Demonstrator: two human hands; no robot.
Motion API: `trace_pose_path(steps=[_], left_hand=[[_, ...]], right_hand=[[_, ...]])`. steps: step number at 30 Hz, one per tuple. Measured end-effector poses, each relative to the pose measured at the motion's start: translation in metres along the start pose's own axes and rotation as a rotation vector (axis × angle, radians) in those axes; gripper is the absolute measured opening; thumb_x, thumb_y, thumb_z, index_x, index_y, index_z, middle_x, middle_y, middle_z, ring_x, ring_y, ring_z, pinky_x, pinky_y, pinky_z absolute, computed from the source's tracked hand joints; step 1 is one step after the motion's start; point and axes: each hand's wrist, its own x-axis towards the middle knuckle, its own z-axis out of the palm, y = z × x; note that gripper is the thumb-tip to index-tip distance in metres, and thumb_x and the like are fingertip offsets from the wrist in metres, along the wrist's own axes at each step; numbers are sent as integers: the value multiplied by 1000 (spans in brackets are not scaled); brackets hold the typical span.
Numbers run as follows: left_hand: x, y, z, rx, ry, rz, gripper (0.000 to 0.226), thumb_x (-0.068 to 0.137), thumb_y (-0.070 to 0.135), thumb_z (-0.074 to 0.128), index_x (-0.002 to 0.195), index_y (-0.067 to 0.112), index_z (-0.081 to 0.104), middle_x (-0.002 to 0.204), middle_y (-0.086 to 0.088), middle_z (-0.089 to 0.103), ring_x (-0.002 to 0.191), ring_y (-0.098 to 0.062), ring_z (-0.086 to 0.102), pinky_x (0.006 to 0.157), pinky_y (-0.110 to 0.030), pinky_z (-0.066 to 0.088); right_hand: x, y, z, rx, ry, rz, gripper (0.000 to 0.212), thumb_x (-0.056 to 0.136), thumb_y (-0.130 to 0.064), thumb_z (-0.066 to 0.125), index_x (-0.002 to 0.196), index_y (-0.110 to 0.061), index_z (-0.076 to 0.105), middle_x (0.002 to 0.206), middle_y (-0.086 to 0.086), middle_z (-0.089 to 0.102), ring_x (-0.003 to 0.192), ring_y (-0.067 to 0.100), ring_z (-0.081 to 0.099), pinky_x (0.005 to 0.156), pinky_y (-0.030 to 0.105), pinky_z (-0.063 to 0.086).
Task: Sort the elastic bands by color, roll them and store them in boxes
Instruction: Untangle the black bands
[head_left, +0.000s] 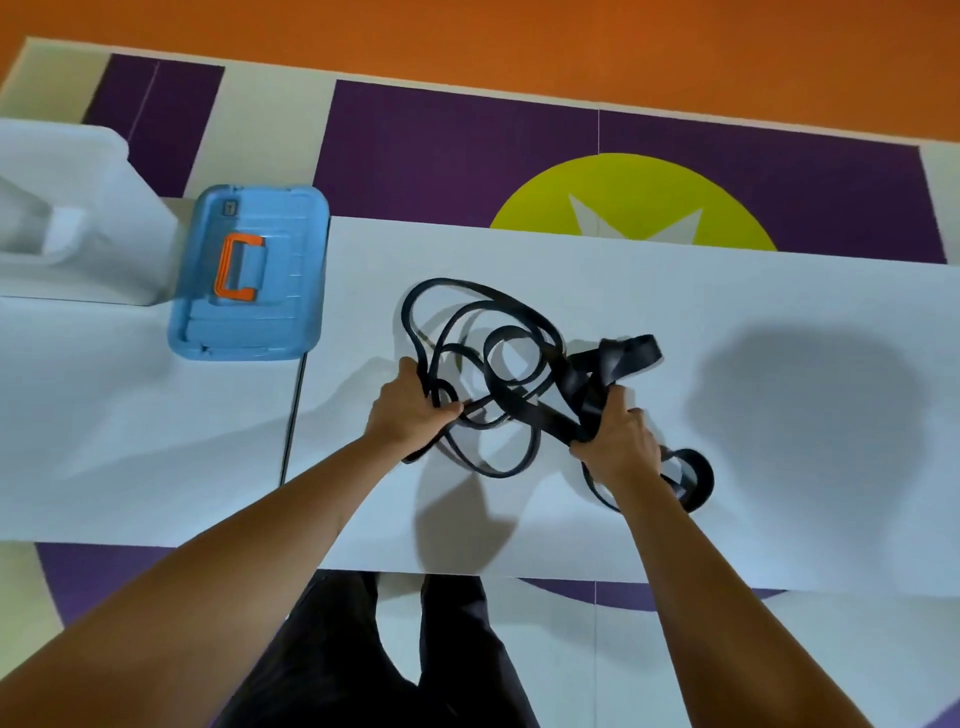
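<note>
Seemingly untangling: left grip (410, 415) and right grip (621, 441) each clutch black bands (626, 357) mid-worktop (779, 291); next, free one.

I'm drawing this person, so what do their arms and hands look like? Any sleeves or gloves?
No sleeves or gloves show: the person is bare-armed right down to the left hand and right hand. I see no watch, ring or bracelet. The person wears dark trousers.

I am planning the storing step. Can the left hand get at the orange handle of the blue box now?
Probably not yet: the left hand grips the black bands. The way itself looks free, since only bare table lies between it and the orange handle on the blue box.
</note>
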Motion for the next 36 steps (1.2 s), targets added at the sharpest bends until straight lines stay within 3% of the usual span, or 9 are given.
trace_pose_path(steps=[4, 7, 12, 15, 20, 24, 28, 32, 36], left_hand=[[-9, 1, 3, 66, -28, 40, 26, 95, 29, 59, 113, 14, 47, 94, -8, 64, 87, -36, 66, 75, -42, 54], [-20, -9, -7, 88, 13, 69, 14, 98, 18, 49, 112, 15, 49, 87, -8, 63, 76, -34, 64, 68, -44, 57], [-45, -28, -39, -34, 114, 152, 15, 98, 11, 49, 105, 23, 54, 75, -2, 62, 66, -27, 65, 59, -44, 56], [-64, -31, -61, -138, 181, 215, 23, 98, 9, 50, 106, 29, 56, 78, -4, 66, 67, -23, 70, 67, -48, 60], [-97, -26, -105, -295, 367, 280, 29, 97, 5, 53, 114, 28, 60, 83, -4, 66, 70, -22, 72, 76, -43, 61], [-127, -34, -158, -342, 562, 262, 33, 92, 8, 59, 118, 27, 64, 98, 0, 69, 84, -24, 68, 83, -38, 56], [-166, -61, -212, -348, 716, 243, 31, 89, 6, 59, 114, 25, 67, 101, 4, 68, 87, -18, 61, 80, -28, 46], [-212, -99, -258, -398, 855, 210, 29, 90, 5, 59, 106, 28, 65, 98, 7, 66, 79, -5, 62, 74, -17, 48], [-255, -157, -298, -384, 973, 164, 29, 89, 8, 60, 111, 27, 66, 99, 5, 65, 85, -18, 63, 83, -38, 54]], right_hand=[[-16, -2, 8, -59, -3, 21, 62, 86, -21, 76, 131, -11, 35, 108, 13, 68, 102, 36, 66, 79, 41, 52], [-24, 7, 1, 10, 101, 19, 48, 89, -24, 70, 126, -13, 42, 103, 13, 69, 95, 38, 66, 76, 42, 53], [-29, 14, -31, 210, 305, 17, 30, 88, -20, 65, 115, -13, 54, 89, 12, 66, 78, 34, 54, 73, 40, 47], [-33, -3, -51, 315, 351, 0, 22, 87, -20, 62, 108, -17, 58, 84, 8, 66, 80, 35, 57, 71, 38, 47], [-49, -58, -71, 412, 354, -126, 14, 87, -22, 63, 100, -20, 58, 78, 0, 60, 80, 32, 54, 68, 35, 40], [-68, -109, -87, 545, 386, -213, 16, 86, -20, 66, 101, -18, 60, 78, -1, 60, 79, 30, 54, 70, 33, 40], [-97, -166, -88, 551, 376, -353, 17, 85, -24, 67, 100, -25, 60, 81, -1, 63, 82, 32, 59, 73, 38, 49], [-140, -226, -75, 573, 350, -453, 28, 82, -24, 66, 109, -27, 62, 90, 3, 66, 87, 33, 61, 78, 40, 53], [-193, -285, -52, 555, 325, -590, 17, 83, -21, 67, 99, -23, 60, 78, 1, 63, 77, 31, 60, 66, 37, 48]])
